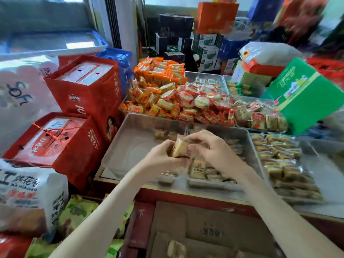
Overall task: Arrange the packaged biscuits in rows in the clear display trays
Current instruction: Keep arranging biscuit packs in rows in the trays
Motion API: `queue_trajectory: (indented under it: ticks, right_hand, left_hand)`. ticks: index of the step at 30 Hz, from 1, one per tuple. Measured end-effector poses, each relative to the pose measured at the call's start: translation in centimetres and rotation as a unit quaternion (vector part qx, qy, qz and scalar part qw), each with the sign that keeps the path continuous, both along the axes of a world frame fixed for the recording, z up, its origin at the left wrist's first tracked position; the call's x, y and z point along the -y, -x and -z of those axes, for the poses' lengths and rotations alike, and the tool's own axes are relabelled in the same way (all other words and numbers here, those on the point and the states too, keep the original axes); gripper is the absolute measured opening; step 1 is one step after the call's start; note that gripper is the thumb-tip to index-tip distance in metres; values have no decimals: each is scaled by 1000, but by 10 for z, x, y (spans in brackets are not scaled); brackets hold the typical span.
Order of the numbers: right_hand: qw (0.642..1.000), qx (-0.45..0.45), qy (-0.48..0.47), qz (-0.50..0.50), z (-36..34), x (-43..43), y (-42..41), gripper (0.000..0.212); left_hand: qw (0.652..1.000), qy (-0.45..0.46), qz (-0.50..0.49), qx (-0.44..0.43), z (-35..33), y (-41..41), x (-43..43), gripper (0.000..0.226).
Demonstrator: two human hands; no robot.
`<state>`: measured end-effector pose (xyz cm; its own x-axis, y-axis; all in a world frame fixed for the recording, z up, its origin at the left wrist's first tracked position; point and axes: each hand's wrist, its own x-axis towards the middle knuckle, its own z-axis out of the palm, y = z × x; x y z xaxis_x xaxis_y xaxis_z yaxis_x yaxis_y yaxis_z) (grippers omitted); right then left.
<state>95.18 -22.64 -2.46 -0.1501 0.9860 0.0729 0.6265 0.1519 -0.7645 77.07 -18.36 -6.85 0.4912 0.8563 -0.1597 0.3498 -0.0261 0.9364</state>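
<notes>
A small bunch of biscuits [179, 148] in clear wrap is hovering just above the tray [250, 146], over its left edge. The left hand [163, 159] is gripping the bunch from the left with fingers curled round it. The right hand [214, 151] is gripping it from the right, with fingers bent over the top. The two hands are pressing the packets together, probably so they go down as one squared-up block rather than singly.

Inside the tray, under the right hand, laid biscuits [198, 169] are standing side by side at the near end. That hand is hiding how far those rows are running.

Touching the tray on its left, a bare tray [134, 138] is holding only two packets [165, 134] at its far wall. It looks like the next one waiting to be filled.

Right of the tray, packed rows [279, 159] of similar biscuits are lying tight together, showing the pattern being aimed for. Beyond the tray, loose orange packets [167, 101] are heaping up unsorted.

All the trays are sitting on a worktop [195, 197] with a red front edge. Well left of the tray, red boxes [74, 146] are standing stacked. To its far right, a green box [305, 95] is leaning at a tilt. Nearer than the tray, below the worktop, an open carton [204, 229] is lying within reach, possibly the supply.
</notes>
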Motion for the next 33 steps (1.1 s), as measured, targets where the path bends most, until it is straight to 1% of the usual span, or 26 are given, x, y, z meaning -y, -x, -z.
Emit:
queue_trajectory:
  ticks: [2, 3, 6, 8, 11, 13, 14, 16, 17, 19, 20, 21, 23, 27, 30, 33]
  right_hand:
    - [999, -34, 15, 28, -5, 13, -7, 15]
    - [997, -57, 31, 35, -7, 18, -11, 13]
    - [990, -119, 64, 49, -12, 31, -21, 12]
    - [987, -131, 65, 60, -11, 35, -25, 17]
    - [979, -160, 104, 67, -11, 43, -28, 14]
    - [971, -183, 129, 81, -10, 46, -27, 12]
    - [968, -193, 126, 96, -8, 46, -25, 10]
    - [968, -185, 88, 142, -2, 47, -21, 6]
    - [970, -162, 64, 167, 2, 48, -18, 13]
    - [968, -145, 39, 201, 10, 56, -11, 28]
    - [964, -164, 50, 202, 13, 62, -7, 31]
    - [960, -193, 72, 189, 16, 67, -2, 31]
    - [944, -263, 110, 164, 22, 73, 7, 28]
    - [900, -387, 99, 175, 26, 74, 15, 19]
    - [868, -453, 104, 175, 27, 73, 18, 18]
    - [855, -482, 97, 167, 28, 74, 15, 17]
  left_hand:
    - [1000, 12, 5, 15, -5, -9, 13, 39]
    - [1000, 15, 10, 17, -8, -13, 19, 42]
    - [1000, 22, 20, 6, -12, -19, 35, 64]
    - [999, 34, 26, -6, -10, -23, 44, 69]
    - [996, 74, 48, 1, -7, -27, 55, 71]
    - [993, 99, 56, 14, -6, -27, 60, 63]
    - [993, 108, 43, 21, -5, -26, 62, 55]
    - [987, 141, -24, 66, -4, -26, 66, 38]
    - [975, 176, -74, 111, -4, -27, 68, 32]
    - [932, 232, -175, 215, -5, -30, 68, 23]
    - [915, 238, -209, 250, -6, -31, 67, 22]
    - [906, 233, -229, 269, -8, -32, 67, 23]
    - [901, 214, -244, 286, -11, -34, 67, 26]
    - [909, 172, -240, 294, -13, -40, 72, 32]
    - [908, 168, -241, 299, -11, -46, 76, 39]
    - [901, 177, -239, 314, -13, -48, 77, 34]
